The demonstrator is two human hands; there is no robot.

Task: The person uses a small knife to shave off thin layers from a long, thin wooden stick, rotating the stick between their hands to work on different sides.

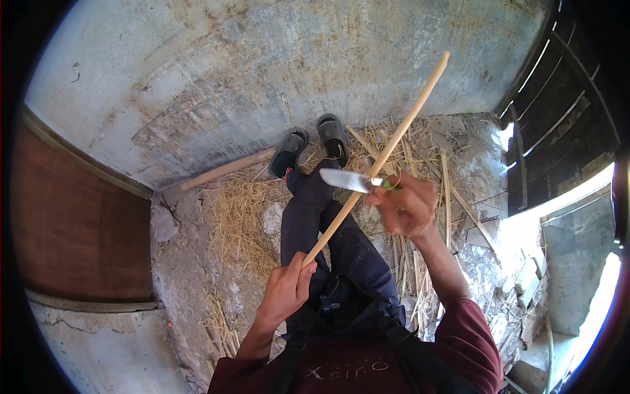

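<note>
My left hand point(287, 289) is closed around the lower end of a long, pale, peeled wooden stick point(405, 125). The stick slants up and to the right, and its far end tapers. In my right hand point(408, 203) is a knife point(344, 179) with a broad, shiny blade and a green handle that is mostly hidden by the fingers. The blade crosses the stick near its middle, pointing left; whether its edge touches the wood I cannot tell. My right hand is slightly blurred.
Straw and wood shavings point(243, 223) cover the floor around my legs and dark slippers point(333, 134). A thick wooden pole point(230, 168) lies along the stained wall point(216, 85). Thin sticks point(446, 197) lie to the right, near rubble point(525, 289). A brown door panel point(85, 230) stands left.
</note>
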